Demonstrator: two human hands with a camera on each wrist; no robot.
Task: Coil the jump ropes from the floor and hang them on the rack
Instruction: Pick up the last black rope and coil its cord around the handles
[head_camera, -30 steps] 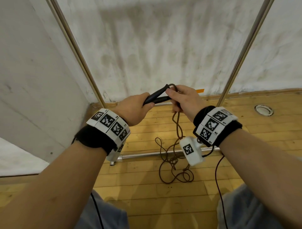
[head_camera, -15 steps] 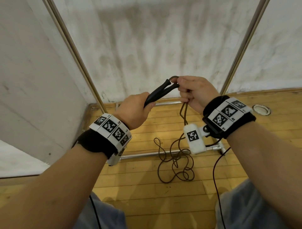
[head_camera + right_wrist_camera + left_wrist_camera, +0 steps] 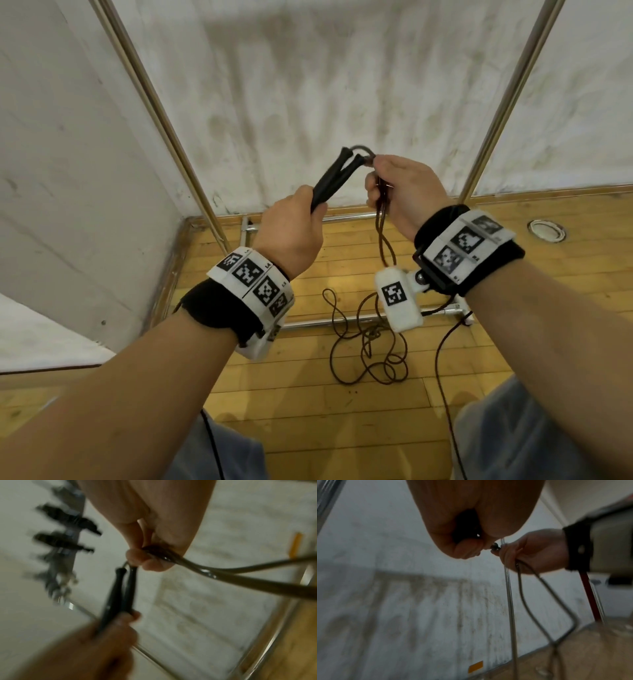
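My left hand [image 3: 294, 233] grips both black jump rope handles [image 3: 335, 180] together, their tips pointing up and to the right. My right hand [image 3: 394, 192] pinches the brown rope [image 3: 383, 240] just past the handle tips, with two strands running down through its fist. The strands hang to the wooden floor, where the remaining rope lies in a loose tangle [image 3: 373, 346]. In the right wrist view the handles [image 3: 118, 595] rise from my left hand to my right hand's fingertips [image 3: 145, 561], and the rope [image 3: 240, 577] streams off to the right.
The metal rack's two slanted uprights [image 3: 161, 113] [image 3: 503, 102] stand before a stained white wall, with its base bar [image 3: 308, 323] lying on the floor across the tangle. Blurred dark hooks [image 3: 65, 524] show up high in the right wrist view. A round floor fitting [image 3: 546, 230] sits right.
Both hands have risen, lifting the handles and drawing more rope off the floor. The handles now tilt more steeply upward, and my right hand has moved up to their tips.
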